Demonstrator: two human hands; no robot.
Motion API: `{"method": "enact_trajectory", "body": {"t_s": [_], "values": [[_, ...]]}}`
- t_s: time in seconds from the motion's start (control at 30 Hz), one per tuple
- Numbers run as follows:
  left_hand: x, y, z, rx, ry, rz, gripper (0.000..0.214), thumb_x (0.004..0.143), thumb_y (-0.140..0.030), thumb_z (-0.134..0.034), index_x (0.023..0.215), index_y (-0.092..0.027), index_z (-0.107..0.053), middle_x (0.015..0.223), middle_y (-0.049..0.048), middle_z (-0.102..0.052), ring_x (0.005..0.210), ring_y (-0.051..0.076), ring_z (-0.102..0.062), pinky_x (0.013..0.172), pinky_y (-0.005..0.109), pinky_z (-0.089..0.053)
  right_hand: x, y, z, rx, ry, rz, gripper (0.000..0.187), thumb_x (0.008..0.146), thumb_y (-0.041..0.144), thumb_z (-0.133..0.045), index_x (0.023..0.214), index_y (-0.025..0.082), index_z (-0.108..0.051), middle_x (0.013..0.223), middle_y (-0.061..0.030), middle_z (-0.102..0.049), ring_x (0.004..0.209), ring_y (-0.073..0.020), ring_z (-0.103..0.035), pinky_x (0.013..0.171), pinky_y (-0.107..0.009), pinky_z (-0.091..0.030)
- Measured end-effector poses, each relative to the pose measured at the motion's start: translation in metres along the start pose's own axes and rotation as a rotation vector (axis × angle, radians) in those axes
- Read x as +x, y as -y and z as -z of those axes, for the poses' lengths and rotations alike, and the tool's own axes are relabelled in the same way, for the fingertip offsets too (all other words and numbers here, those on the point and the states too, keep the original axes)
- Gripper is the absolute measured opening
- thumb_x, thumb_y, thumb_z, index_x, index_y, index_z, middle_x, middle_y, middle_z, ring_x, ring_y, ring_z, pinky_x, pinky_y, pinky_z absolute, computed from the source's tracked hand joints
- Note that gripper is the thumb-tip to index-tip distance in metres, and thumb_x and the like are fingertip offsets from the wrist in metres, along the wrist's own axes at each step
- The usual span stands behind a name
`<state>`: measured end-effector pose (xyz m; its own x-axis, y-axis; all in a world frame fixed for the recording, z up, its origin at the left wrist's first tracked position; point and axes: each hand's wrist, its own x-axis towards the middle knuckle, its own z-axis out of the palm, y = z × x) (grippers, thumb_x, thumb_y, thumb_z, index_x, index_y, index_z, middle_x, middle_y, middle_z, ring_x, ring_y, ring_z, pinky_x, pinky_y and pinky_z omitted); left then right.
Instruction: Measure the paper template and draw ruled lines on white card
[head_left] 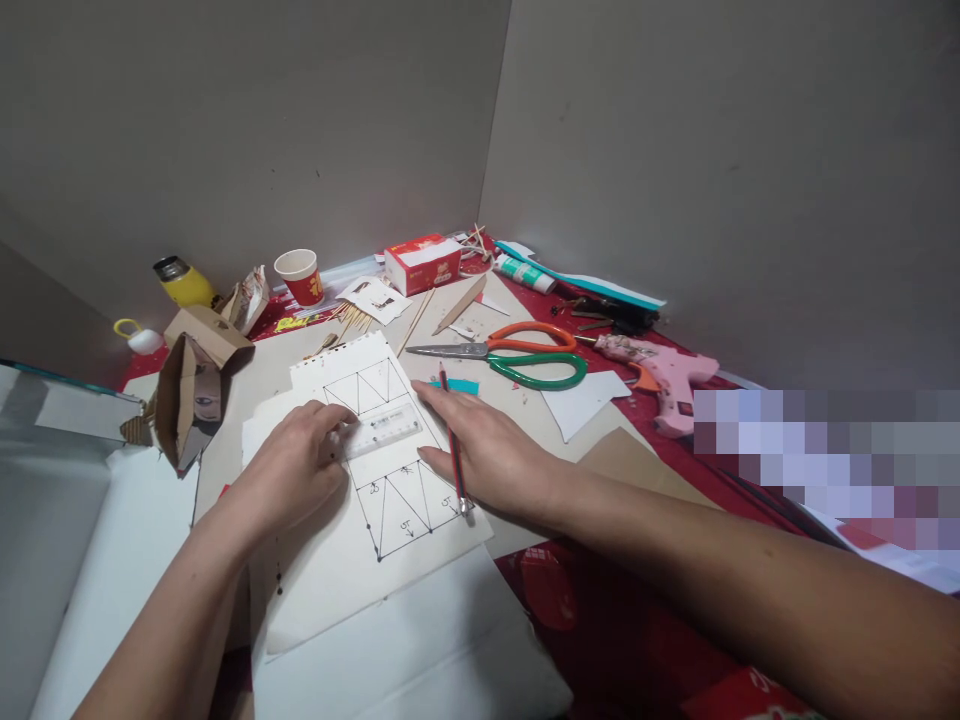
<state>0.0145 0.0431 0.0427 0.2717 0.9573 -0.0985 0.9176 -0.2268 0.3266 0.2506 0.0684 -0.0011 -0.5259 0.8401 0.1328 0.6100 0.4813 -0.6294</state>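
My left hand [301, 462] pinches the left end of a short clear ruler [388, 428], which lies across a white sheet [322, 605]. Black zigzag lines, dots and small handwritten marks cover the sheet above and below the ruler. At the sheet's right edge rests my right hand [501, 455], its fingers stretched forward and its thumb toward the paper. A red and black pencil [453, 440] is tucked in this hand, its sharpened end pointing away from me. Scissors [480, 351] with orange and green handles lie just beyond the right hand.
A pink glue gun [679, 375] lies at the right. Along the back stand a red tissue box [424, 264], a paper cup [298, 277] and a yellow bottle [184, 283]. Folded cardboard [184, 400] sits at the left; grey partitions [675, 180] close off the back.
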Motion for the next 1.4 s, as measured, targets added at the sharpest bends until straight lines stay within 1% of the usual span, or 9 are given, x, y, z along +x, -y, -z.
{"method": "enact_trajectory", "body": {"t_s": [0.2, 0.4, 0.5, 0.6, 0.73, 0.97, 1.2, 1.3, 1.4], "values": [[0.0034, -0.0010, -0.0035, -0.047, -0.030, -0.008, 0.049, 0.072, -0.011, -0.052, 0.118, -0.020, -0.064, 0.111, 0.0080, -0.062, 0.104, 0.026, -0.059, 0.093, 0.042, -0.047, 0.0002, -0.0042, -0.0047, -0.005, -0.026, 0.013, 0.066, 0.084, 0.015, -0.063, 0.146, 0.010, -0.040, 0.137, -0.0198, -0.058, 0.128, -0.0313, -0.052, 0.104, -0.049, -0.047], [0.0044, -0.0010, -0.0052, -0.040, 0.028, -0.066, 0.050, 0.072, -0.007, -0.049, 0.117, -0.022, -0.066, 0.108, 0.0060, -0.064, 0.103, 0.024, -0.058, 0.090, 0.040, -0.046, 0.0009, -0.0060, -0.0043, 0.005, -0.045, 0.013, 0.067, 0.084, 0.015, -0.062, 0.147, 0.009, -0.040, 0.137, -0.0197, -0.059, 0.126, -0.0314, -0.055, 0.103, -0.048, -0.047], [0.0038, -0.0027, -0.0050, -0.012, 0.039, -0.077, 0.045, 0.076, -0.010, -0.050, 0.115, -0.021, -0.066, 0.108, 0.0070, -0.064, 0.101, 0.025, -0.057, 0.088, 0.040, -0.047, 0.0013, -0.0074, -0.0037, 0.027, -0.074, 0.029, 0.066, 0.083, 0.016, -0.062, 0.146, 0.010, -0.041, 0.139, -0.0179, -0.058, 0.126, -0.0310, -0.056, 0.104, -0.048, -0.047], [0.0037, -0.0028, -0.0060, 0.008, 0.032, -0.071, 0.037, 0.082, -0.017, -0.051, 0.115, -0.022, -0.067, 0.107, 0.0076, -0.064, 0.100, 0.025, -0.057, 0.086, 0.041, -0.047, 0.0017, -0.0086, -0.0034, 0.053, -0.097, 0.027, 0.064, 0.083, 0.016, -0.062, 0.145, 0.012, -0.043, 0.141, -0.0164, -0.057, 0.125, -0.0298, -0.057, 0.104, -0.048, -0.048], [0.0038, 0.0001, -0.0070, 0.012, 0.037, -0.036, 0.034, 0.087, -0.024, -0.050, 0.116, -0.023, -0.067, 0.105, 0.0076, -0.064, 0.099, 0.025, -0.058, 0.084, 0.040, -0.047, 0.0019, -0.0091, -0.0032, 0.041, -0.082, -0.004, 0.065, 0.083, 0.016, -0.062, 0.145, 0.010, -0.043, 0.139, -0.0188, -0.058, 0.126, -0.0309, -0.057, 0.104, -0.048, -0.048], [0.0027, 0.0031, -0.0056, -0.009, 0.070, 0.015, 0.036, 0.086, -0.030, -0.052, 0.118, -0.024, -0.067, 0.106, 0.0074, -0.064, 0.098, 0.025, -0.059, 0.083, 0.040, -0.047, 0.0028, -0.0097, -0.0045, 0.009, -0.065, 0.008, 0.065, 0.084, 0.017, -0.062, 0.145, 0.011, -0.042, 0.142, -0.0176, -0.056, 0.128, -0.0311, -0.055, 0.106, -0.049, -0.046], [0.0034, 0.0011, -0.0052, -0.012, 0.072, 0.011, 0.034, 0.086, -0.031, -0.052, 0.116, -0.024, -0.068, 0.103, 0.0068, -0.065, 0.095, 0.024, -0.060, 0.082, 0.040, -0.047, 0.0014, -0.0070, -0.0022, 0.032, -0.069, 0.010, 0.063, 0.085, 0.017, -0.061, 0.145, 0.012, -0.042, 0.137, -0.0180, -0.059, 0.127, -0.0304, -0.054, 0.103, -0.048, -0.048], [0.0037, 0.0020, -0.0050, -0.003, 0.073, 0.001, 0.033, 0.087, -0.031, -0.052, 0.114, -0.025, -0.069, 0.103, 0.0069, -0.065, 0.095, 0.025, -0.060, 0.082, 0.040, -0.048, -0.0005, -0.0055, -0.0018, 0.024, -0.087, 0.074, 0.060, 0.087, 0.016, -0.058, 0.145, 0.014, -0.042, 0.134, -0.0179, -0.060, 0.126, -0.0300, -0.054, 0.102, -0.051, -0.047], [0.0044, 0.0025, -0.0071, 0.001, 0.062, -0.017, 0.033, 0.086, -0.031, -0.052, 0.114, -0.024, -0.069, 0.104, 0.0075, -0.066, 0.096, 0.025, -0.061, 0.084, 0.040, -0.048, -0.0019, -0.0039, -0.0022, 0.006, -0.056, 0.233, 0.055, 0.089, 0.016, -0.056, 0.143, 0.013, -0.044, 0.136, -0.0188, -0.058, 0.127, -0.0290, -0.052, 0.105, -0.051, -0.045]]}}
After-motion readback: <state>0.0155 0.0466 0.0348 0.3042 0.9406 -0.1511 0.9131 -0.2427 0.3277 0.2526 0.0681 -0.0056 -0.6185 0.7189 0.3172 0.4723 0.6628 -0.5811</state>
